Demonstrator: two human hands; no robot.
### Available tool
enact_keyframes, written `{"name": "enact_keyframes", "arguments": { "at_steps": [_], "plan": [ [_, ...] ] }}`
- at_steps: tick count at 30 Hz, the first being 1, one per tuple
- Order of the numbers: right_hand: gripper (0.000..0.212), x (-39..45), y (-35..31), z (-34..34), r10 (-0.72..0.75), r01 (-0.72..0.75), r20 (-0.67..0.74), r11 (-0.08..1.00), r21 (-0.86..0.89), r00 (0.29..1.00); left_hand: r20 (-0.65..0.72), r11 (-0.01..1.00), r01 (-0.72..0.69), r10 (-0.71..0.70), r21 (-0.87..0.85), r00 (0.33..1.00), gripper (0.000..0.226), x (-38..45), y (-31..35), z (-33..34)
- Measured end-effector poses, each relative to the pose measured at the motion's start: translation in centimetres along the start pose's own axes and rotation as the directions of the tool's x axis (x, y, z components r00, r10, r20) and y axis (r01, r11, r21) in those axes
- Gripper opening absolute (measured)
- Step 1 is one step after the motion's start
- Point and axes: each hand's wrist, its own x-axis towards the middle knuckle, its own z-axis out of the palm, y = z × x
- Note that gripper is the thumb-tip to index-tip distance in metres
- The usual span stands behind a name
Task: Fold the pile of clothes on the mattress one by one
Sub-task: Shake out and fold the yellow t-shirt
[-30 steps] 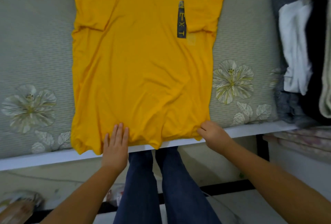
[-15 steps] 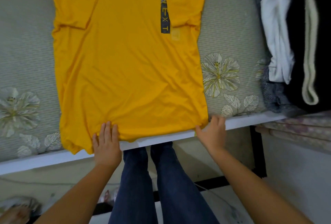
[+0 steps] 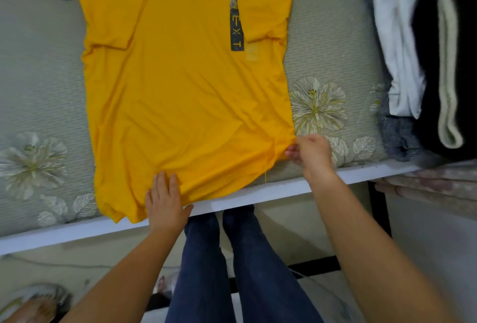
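One yellow T-shirt (image 3: 185,95) is seen spread on one mattress (image 3: 38,85), and two hands are counted, the left hand (image 3: 165,204) and the right hand (image 3: 313,153). Two large printed flowers (image 3: 318,106) are shown fully on the cover. One pile of clothes (image 3: 423,59) is seen at the right edge; how many garments it holds cannot be told.

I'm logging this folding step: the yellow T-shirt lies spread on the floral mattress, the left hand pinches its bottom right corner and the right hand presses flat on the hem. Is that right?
Not quite: the hands are swapped. In the head view the right hand pinches the bottom right corner of the yellow T-shirt, and the left hand presses flat on the hem. The shirt does lie spread on the floral mattress.
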Motion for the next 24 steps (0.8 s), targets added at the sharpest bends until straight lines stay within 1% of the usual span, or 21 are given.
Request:
{"name": "enact_keyframes", "arguments": {
  "at_steps": [2,3,4,5,6,7,8,9,10,11,12,13,14,15,16,17,18,21,22,24],
  "plan": [
    [0.008,1.5,-2.9,1.7,0.032,-0.036,0.029,0.989,0.143,0.999,-0.048,0.997,-0.029,0.026,-0.066,0.999,0.088,0.5,-0.1,-0.7],
    [0.011,2.1,-3.9,2.6,0.030,-0.036,0.038,0.985,0.171,0.999,-0.100,0.993,-0.063,0.053,-0.103,0.994,0.087,0.8,-0.3,-0.8],
    [0.017,2.7,-4.6,3.3,0.019,-0.027,0.052,0.987,0.161,0.998,-0.137,0.989,-0.097,0.082,-0.111,0.987,0.086,1.0,-0.4,-1.1],
    [0.022,3.1,-5.0,4.1,0.008,-0.018,0.077,0.992,0.121,0.997,-0.153,0.987,-0.116,0.099,-0.112,0.983,0.085,1.1,-0.6,-1.4],
    [0.027,3.3,-5.2,4.7,-0.012,0.010,0.107,1.000,0.022,0.994,-0.160,0.985,-0.133,0.114,-0.113,0.981,0.082,1.3,-0.8,-1.5],
    [0.032,3.6,-5.1,5.1,-0.066,0.089,0.137,0.982,-0.169,0.988,-0.171,0.984,-0.157,0.141,-0.081,0.975,0.075,1.3,-1.1,-1.6],
    [0.037,3.7,-4.8,5.4,-0.155,0.220,0.183,0.876,-0.428,0.971,-0.187,0.983,-0.182,0.174,-0.030,0.967,0.069,1.3,-1.5,-1.7],
    [0.042,3.6,-4.4,5.7,-0.254,0.351,0.243,0.671,-0.653,0.936,-0.190,0.977,-0.212,0.213,0.026,0.958,0.070,1.4,-1.9,-1.6],
    [0.047,3.3,-4.0,5.8,-0.369,0.458,0.313,0.423,-0.782,0.875,-0.175,0.969,-0.235,0.244,0.072,0.954,0.073,1.3,-2.3,-1.4],
    [0.052,2.8,-3.5,6.0,-0.460,0.530,0.406,0.177,-0.829,0.789,-0.146,0.966,-0.244,0.254,0.086,0.956,0.079,1.1,-2.6,-1.2],
    [0.056,2.5,-3.0,6.1,-0.501,0.569,0.508,-0.036,-0.821,0.701,-0.123,0.967,-0.240,0.249,0.085,0.961,0.092,0.8,-2.8,-1.1],
    [0.059,2.3,-2.7,6.2,-0.475,0.596,0.614,-0.211,-0.775,0.630,-0.110,0.971,-0.227,0.235,0.080,0.966,0.102,0.4,-2.9,-1.0],
    [0.059,2.4,-2.4,6.4,-0.392,0.612,0.712,-0.364,-0.702,0.583,-0.124,0.977,-0.202,0.210,0.074,0.970,0.107,0.1,-3.2,-1.1],
    [0.055,2.5,-2.3,6.5,-0.294,0.612,0.779,-0.490,-0.620,0.554,-0.153,0.980,-0.183,0.193,0.074,0.969,0.109,-0.1,-3.4,-1.1],
    [0.048,2.6,-2.4,6.6,-0.214,0.597,0.813,-0.583,-0.551,0.542,-0.180,0.981,-0.172,0.185,0.086,0.966,0.111,-0.1,-3.8,-1.2],
    [0.041,2.6,-2.6,6.7,-0.172,0.576,0.824,-0.639,-0.511,0.540,-0.201,0.982,-0.171,0.185,0.086,0.962,0.110,0.0,-4.1,-1.1],
    [0.034,2.5,-2.9,6.8,-0.161,0.560,0.826,-0.664,-0.495,0.540,-0.228,0.982,-0.171,0.185,0.078,0.956,0.107,0.2,-4.5,-1.1],
    [0.028,2.2,-3.6,6.4,-0.165,0.519,0.815,-0.698,-0.494,0.555,-0.294,0.976,-0.196,0.216,0.097,0.931,0.092,0.5,-5.6,-0.5],
    [0.028,2.1,-3.9,6.1,-0.174,0.498,0.808,-0.709,-0.500,0.564,-0.342,0.973,-0.202,0.228,0.109,0.912,0.084,0.5,-6.1,-0.2],
    [0.031,1.8,-4.0,5.3,-0.193,0.482,0.793,-0.704,-0.522,0.577,-0.459,0.977,-0.201,0.213,0.075,0.863,0.060,0.3,-7.0,0.5]
  ]
}}
